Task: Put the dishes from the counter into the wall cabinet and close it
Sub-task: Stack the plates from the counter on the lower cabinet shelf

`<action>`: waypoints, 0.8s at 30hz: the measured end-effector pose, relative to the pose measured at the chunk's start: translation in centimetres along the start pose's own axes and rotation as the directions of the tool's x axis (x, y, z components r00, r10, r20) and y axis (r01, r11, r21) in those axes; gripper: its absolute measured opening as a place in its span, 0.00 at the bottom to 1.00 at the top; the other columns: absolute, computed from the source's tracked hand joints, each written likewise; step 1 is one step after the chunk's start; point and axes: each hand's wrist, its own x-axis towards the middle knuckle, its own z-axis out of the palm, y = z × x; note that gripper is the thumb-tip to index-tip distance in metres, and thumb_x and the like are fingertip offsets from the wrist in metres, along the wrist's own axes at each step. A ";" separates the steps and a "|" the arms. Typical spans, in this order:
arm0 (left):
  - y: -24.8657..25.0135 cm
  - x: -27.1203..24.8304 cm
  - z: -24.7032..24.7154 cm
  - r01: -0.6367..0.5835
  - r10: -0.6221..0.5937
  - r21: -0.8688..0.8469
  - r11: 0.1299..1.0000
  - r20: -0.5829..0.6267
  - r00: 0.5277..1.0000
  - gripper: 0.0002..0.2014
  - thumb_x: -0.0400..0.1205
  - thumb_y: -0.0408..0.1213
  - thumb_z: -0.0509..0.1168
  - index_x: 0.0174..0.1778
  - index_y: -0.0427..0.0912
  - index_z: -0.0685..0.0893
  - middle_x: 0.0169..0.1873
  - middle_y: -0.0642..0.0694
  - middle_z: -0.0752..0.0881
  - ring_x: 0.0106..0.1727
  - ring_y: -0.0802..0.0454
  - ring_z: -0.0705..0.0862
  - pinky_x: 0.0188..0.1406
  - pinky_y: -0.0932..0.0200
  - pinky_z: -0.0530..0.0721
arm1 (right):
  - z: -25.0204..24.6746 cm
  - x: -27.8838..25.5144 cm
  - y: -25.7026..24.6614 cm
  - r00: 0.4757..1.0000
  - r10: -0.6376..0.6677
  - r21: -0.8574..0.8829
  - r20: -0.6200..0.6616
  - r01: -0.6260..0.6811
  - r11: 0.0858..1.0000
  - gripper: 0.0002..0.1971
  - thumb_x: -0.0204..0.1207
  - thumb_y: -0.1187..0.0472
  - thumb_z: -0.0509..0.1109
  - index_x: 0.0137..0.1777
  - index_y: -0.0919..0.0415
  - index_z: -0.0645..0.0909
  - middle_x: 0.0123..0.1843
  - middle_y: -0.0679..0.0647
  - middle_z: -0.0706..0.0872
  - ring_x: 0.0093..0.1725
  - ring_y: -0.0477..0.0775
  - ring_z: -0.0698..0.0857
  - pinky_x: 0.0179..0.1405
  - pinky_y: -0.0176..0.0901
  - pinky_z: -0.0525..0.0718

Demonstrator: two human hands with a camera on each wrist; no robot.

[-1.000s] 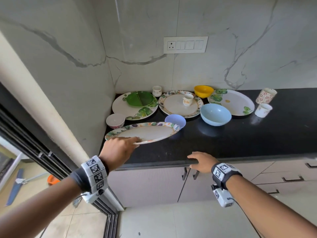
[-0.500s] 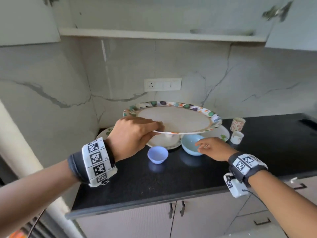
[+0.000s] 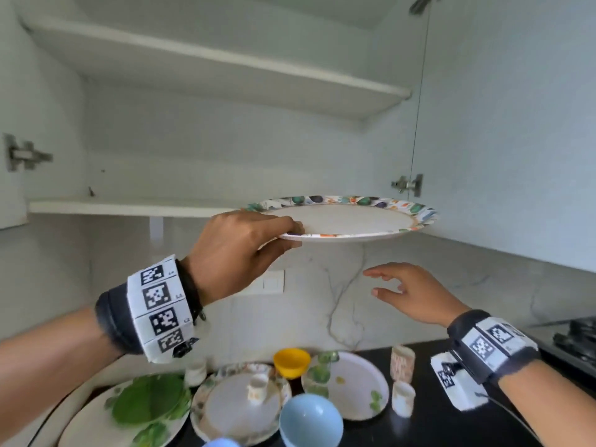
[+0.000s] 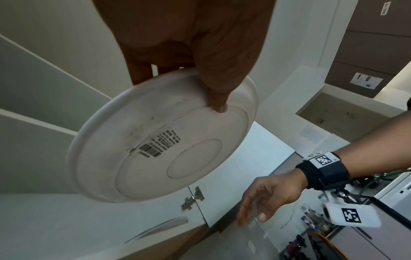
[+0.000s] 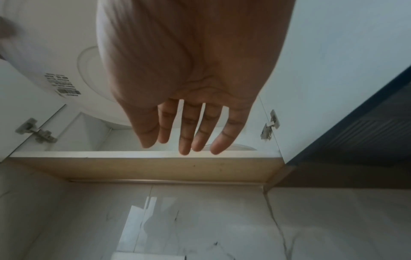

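- The floral-rimmed plate point(image 3: 346, 219) is held by one edge only, so its far side hangs unsupported; if it dips or clips the front edge of the bottom shelf point(image 3: 129, 206) of the open wall cabinet point(image 3: 200, 130), it could likely lever out of the grip.
- A fall would land on the crowded surface point(image 3: 435, 424) below, among the blue bowl point(image 3: 311, 421), yellow bowl point(image 3: 290, 361) and cups.
- The left hand point(image 3: 232, 253) pinches the plate's near-left rim: thumb on top, fingers point(image 4: 217, 98) curled under the base.
- The plate sits roughly level in the air, at shelf height and in front of the cabinet opening, not yet resting on the shelf.
- The right hand point(image 3: 416, 296) is empty with fingers point(image 5: 186, 133) straight and spread, below the plate and apart from it.
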 end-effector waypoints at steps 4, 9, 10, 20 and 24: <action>-1.8 5.4 2.2 0.051 -0.052 0.123 0.991 0.004 0.999 0.09 0.83 0.51 0.62 0.52 0.54 0.85 0.36 0.52 0.90 0.33 0.42 0.86 0.27 0.56 0.79 | -2.0 3.5 2.2 0.994 -0.084 -0.060 -0.076 0.079 0.995 0.22 0.78 0.49 0.72 0.72 0.38 0.77 0.68 0.42 0.79 0.65 0.47 0.77 0.62 0.47 0.80; -4.1 10.5 6.0 0.111 -0.119 0.200 0.974 0.030 0.992 0.08 0.84 0.50 0.64 0.56 0.56 0.84 0.35 0.50 0.89 0.34 0.40 0.85 0.28 0.59 0.68 | -2.5 7.7 5.0 0.989 -0.083 -0.106 -0.122 0.070 0.992 0.28 0.77 0.49 0.73 0.76 0.39 0.71 0.80 0.50 0.69 0.78 0.55 0.67 0.78 0.53 0.66; -4.6 11.4 7.0 0.123 -0.135 0.202 0.972 0.049 0.990 0.09 0.85 0.52 0.62 0.56 0.57 0.83 0.36 0.51 0.89 0.35 0.41 0.85 0.29 0.58 0.69 | -2.5 8.6 5.6 0.988 -0.071 -0.104 -0.136 0.057 0.993 0.28 0.78 0.48 0.72 0.77 0.40 0.71 0.81 0.51 0.67 0.79 0.56 0.65 0.78 0.52 0.65; -9.4 14.8 17.1 0.177 -0.231 0.248 0.952 0.206 0.951 0.12 0.86 0.54 0.57 0.62 0.60 0.80 0.46 0.53 0.89 0.47 0.44 0.86 0.36 0.56 0.69 | -0.6 14.6 10.9 0.962 -0.051 -0.097 -0.268 0.026 0.995 0.27 0.80 0.42 0.66 0.78 0.45 0.70 0.79 0.50 0.68 0.78 0.55 0.66 0.77 0.50 0.68; -10.9 14.9 20.0 0.180 -0.239 0.247 0.952 0.237 0.941 0.12 0.86 0.52 0.57 0.63 0.59 0.79 0.48 0.53 0.89 0.50 0.45 0.85 0.37 0.56 0.70 | 0.2 16.3 12.3 0.960 -0.064 -0.116 -0.273 0.033 0.993 0.31 0.78 0.33 0.59 0.77 0.46 0.72 0.76 0.49 0.70 0.76 0.53 0.68 0.75 0.49 0.69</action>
